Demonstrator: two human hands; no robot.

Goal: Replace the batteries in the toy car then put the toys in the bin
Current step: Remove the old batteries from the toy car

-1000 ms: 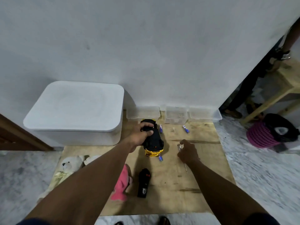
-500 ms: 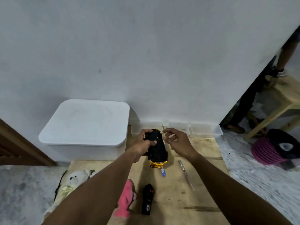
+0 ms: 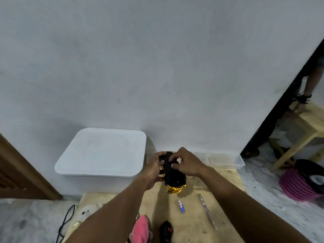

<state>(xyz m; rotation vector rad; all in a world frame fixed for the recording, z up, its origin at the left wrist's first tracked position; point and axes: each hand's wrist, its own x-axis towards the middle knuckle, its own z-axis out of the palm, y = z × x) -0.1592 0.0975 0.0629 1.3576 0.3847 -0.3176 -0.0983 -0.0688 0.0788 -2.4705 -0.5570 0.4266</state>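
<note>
The toy car point(image 3: 174, 179), gold-bodied with its black underside up, is held above the wooden board point(image 3: 192, 218). My left hand point(image 3: 154, 170) grips its left side and my right hand point(image 3: 187, 164) closes over its far end, fingertips on the underside. A blue battery point(image 3: 181, 206) lies on the board just in front of the car. A screwdriver point(image 3: 206, 210) lies to the battery's right. The black remote control point(image 3: 166, 231), a pink soft toy point(image 3: 140, 229) and a white plush toy point(image 3: 85, 212) lie near the board's front. The white lidded bin point(image 3: 103, 153) stands at the left.
Small clear plastic containers point(image 3: 226, 159) line the wall behind the board. A black cable point(image 3: 65, 220) trails on the marble floor at left. Another person stands by a wooden bench point(image 3: 301, 130) at far right, near a pink basket point(image 3: 298, 185).
My right hand let go of the screwdriver on the board and came up onto the car. The car has been lifted toward me, and the view has tilted upward.
</note>
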